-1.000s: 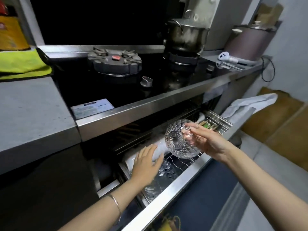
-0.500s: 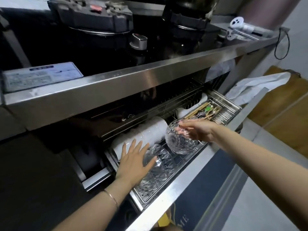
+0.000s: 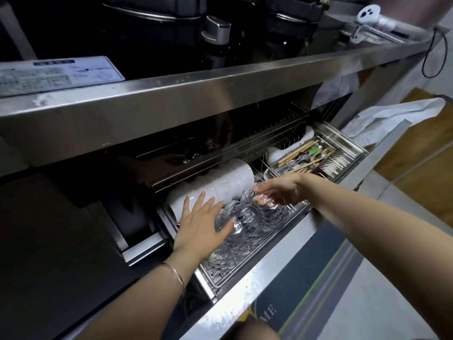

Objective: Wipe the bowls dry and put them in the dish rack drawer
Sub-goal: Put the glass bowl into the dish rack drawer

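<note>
Down in the open drawer [image 3: 257, 268], the right hand [image 3: 286, 190] had a cut-glass bowl [image 3: 248, 196] tipped on its side, low over the wire rack. Its fingers were curled round the rim, and some of them showed through the glass. Couldn't tell if the bowl was touching the rack or the one next to it.

The left hand [image 3: 203, 224] lay flat and spread wide on the other glass bowls [image 3: 247, 217] at the left end. It held nothing and looked like it was just steadying them. A stack of white bowls [image 3: 220, 185] lay on its side just behind, with the cutlery tray [image 3: 306, 155] off to the right. A white cloth [image 3: 382, 119] was draped over the far end of the drawer front.

Handling-wise, my guess: thick faceted glass like that is heavy for its size, totally rigid, and chippy. The facets give a bit of grip, but any leftover damp would make it slick. A rim pinch, thumb outside and fingers inside, seemed the sensible hold, since it leaves the base free to slot between the wires. Main worry was glass clinking on glass, so I'd have set it down slowly and clear of its neighbour.
</note>
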Available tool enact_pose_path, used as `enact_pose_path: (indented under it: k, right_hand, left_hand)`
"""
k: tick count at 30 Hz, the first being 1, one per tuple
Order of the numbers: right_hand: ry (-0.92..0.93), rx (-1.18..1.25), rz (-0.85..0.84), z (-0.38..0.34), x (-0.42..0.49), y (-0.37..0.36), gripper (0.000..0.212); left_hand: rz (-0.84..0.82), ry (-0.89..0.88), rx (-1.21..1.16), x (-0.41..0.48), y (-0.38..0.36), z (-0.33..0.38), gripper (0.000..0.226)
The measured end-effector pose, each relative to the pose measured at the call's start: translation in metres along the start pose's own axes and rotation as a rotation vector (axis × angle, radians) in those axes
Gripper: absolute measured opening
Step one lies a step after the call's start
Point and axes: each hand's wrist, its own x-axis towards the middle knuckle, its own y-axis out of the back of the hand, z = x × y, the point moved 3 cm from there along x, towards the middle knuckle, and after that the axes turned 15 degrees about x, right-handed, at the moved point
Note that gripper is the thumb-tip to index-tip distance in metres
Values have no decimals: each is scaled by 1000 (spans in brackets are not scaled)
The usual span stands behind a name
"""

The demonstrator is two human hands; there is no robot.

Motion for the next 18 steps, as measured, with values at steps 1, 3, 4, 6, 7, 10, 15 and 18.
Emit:
enact_pose_path:
  k: [1, 3, 4, 6, 7, 10, 15, 18]
  right_hand:
    - [-11, -35, -11, -1, 3, -3, 77]
    - [-21, -60, -38, -1, 4, -9, 74]
    - [-15, -63, -52, -1, 6, -10, 65]
    - [1, -70, -85, -1, 13, -11, 53]
    - [23, -69, -90, -1, 16, -11, 51]
    - [60, -43, -92, -2, 17, -13, 41]
    - [26, 3, -74, -6, 14, -12, 50]
    - [-41, 15, -115, -8, 10, -19, 36]
  left_hand:
    - [-1, 0, -6, -1, 0, 0, 68]
    - [-6, 4, -12, -2, 0, -1, 68]
    - [-7, 8, -15, -1, 1, -1, 68]
    - [-14, 7, -17, -1, 1, -1, 67]
    - [-18, 6, -16, -1, 1, -1, 67]
    - [-29, 1, 0, 0, 1, 0, 67]
    - [-20, -3, 6, 0, 0, -1, 67]
    - [-24, -7, 5, -1, -1, 0, 66]
